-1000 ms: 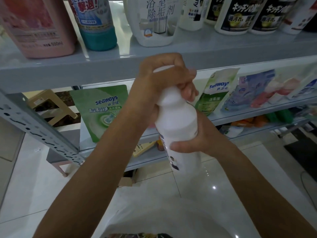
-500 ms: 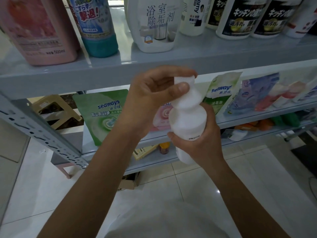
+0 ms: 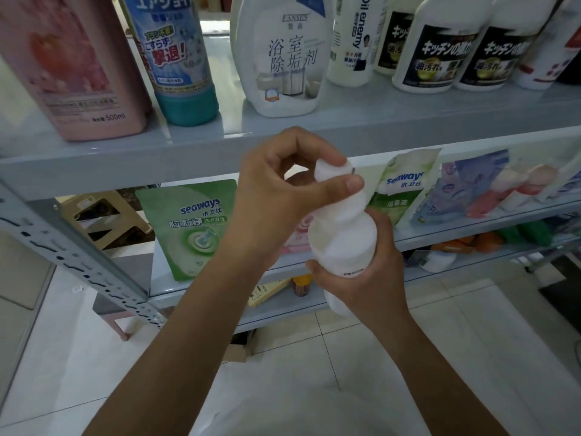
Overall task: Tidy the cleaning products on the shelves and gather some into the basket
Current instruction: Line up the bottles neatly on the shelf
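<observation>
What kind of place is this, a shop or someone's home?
Likely a small shop or storeroom: grey metal shelving holds rows of kitchen cleaner bottles and Seaways refill pouches, duplicates side by side, over a tiled floor.

"seaways" on green pouch point(image 3: 188, 228) — "500ml", pink bottle point(image 3: 72, 73)

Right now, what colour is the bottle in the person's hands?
The bottle is white, cap included; the head view shows it.
</observation>
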{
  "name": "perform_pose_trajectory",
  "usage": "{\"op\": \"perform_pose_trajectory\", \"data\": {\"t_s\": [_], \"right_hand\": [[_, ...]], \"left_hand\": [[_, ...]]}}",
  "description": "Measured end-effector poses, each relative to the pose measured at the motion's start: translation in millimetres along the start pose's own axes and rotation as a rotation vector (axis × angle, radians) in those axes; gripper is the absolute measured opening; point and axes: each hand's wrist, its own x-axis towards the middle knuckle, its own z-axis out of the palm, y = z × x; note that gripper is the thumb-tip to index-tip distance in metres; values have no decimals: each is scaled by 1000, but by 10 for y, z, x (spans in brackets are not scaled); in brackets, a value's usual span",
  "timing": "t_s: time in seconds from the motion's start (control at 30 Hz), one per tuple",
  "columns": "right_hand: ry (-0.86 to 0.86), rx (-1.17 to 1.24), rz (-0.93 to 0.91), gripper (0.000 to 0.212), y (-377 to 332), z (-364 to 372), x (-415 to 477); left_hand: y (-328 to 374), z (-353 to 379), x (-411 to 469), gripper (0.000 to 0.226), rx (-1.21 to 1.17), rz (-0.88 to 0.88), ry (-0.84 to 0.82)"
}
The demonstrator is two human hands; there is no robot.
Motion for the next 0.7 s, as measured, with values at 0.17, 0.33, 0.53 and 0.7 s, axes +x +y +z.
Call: {"op": "perform_pose_trajectory", "data": {"t_s": [0.17, 0.33, 0.53, 0.7], "right_hand": [[22, 29, 6, 70, 43, -43, 8], [26, 4, -18, 69, 56, -87, 16], [60, -2, -38, 69, 83, -101, 18], [130, 15, -111, 78, 112, -112, 13]], "left_hand": [[20, -55, 32, 26, -13, -37, -288], [66, -38, 38, 23, -57, -61, -126], [147, 5, 64, 9, -206, -176, 51], [181, 4, 56, 20, -577, -471, 83]]}}
